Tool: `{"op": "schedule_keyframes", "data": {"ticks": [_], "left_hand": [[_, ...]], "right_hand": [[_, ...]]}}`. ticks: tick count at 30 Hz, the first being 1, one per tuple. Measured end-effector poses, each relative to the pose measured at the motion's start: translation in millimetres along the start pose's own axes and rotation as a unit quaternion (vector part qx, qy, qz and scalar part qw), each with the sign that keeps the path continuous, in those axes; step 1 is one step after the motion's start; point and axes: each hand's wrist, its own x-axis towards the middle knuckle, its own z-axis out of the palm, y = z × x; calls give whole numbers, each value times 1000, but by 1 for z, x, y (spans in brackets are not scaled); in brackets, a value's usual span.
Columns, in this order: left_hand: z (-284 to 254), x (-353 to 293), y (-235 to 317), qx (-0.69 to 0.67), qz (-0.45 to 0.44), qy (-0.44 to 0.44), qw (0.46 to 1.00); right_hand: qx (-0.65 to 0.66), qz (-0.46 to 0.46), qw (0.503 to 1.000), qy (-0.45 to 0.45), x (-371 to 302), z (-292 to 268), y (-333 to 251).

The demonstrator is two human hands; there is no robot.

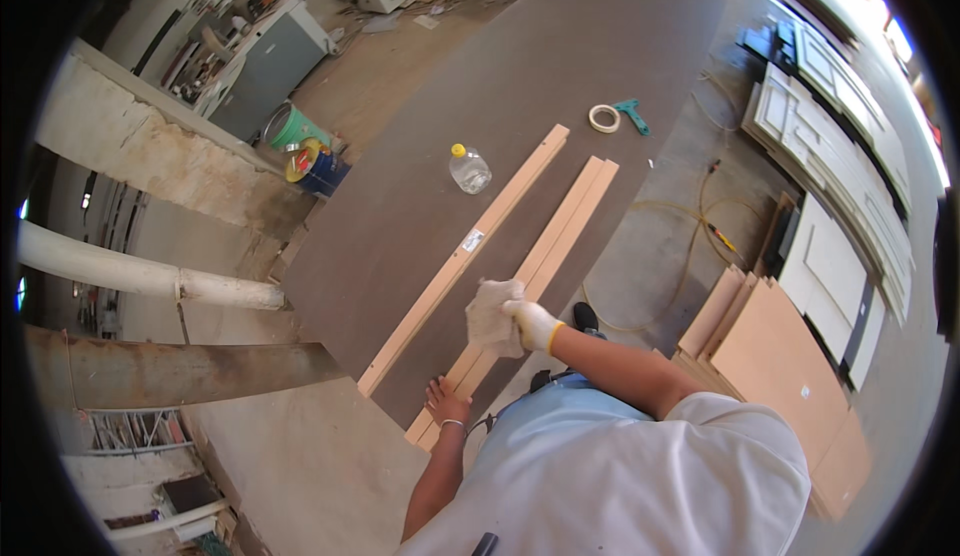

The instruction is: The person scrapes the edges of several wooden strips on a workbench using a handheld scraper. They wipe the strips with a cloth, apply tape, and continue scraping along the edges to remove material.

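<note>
My right hand point(535, 327), in a white glove with a yellow cuff edge, grips a whitish cloth point(493, 314). The cloth lies against a pair of pale wooden strips point(572, 218) set side by side on a large dark brown board point(400, 196). Bare and spread, my left hand point(448, 403) presses on the near end of those strips. To their left, another pale wooden strip point(510, 188) bears a small white label. Beyond it stands a clear bottle point(470, 172) with a yellow cap. Whether the cloth touches both strips is hard to make out.
A tape roll point(604, 119) and a teal scraper point(633, 117) lie near the board's right edge. Pale panels point(785, 346) and white panels point(830, 256) are stacked at right. Hose point(690, 241) curls over the floor. Left are buckets point(318, 168) and pipes point(150, 268).
</note>
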Motion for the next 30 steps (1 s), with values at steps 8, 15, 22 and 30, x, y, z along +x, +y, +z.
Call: {"op": "schedule_keyframes", "data": {"ticks": [8, 15, 22, 30], "left_hand": [[1, -14, 62, -113, -121, 6, 986], [1, -45, 97, -178, -91, 79, 977], [-27, -67, 99, -169, -65, 69, 981], [-136, -35, 175, -206, 75, 182, 958]], "right_hand": [[-273, -62, 954, -109, 78, 19, -83], [-518, -382, 695, 321, 86, -88, -266], [-770, -329, 306, 453, 117, -155, -468], [-589, -344, 661, 312, 53, -109, -457]]}}
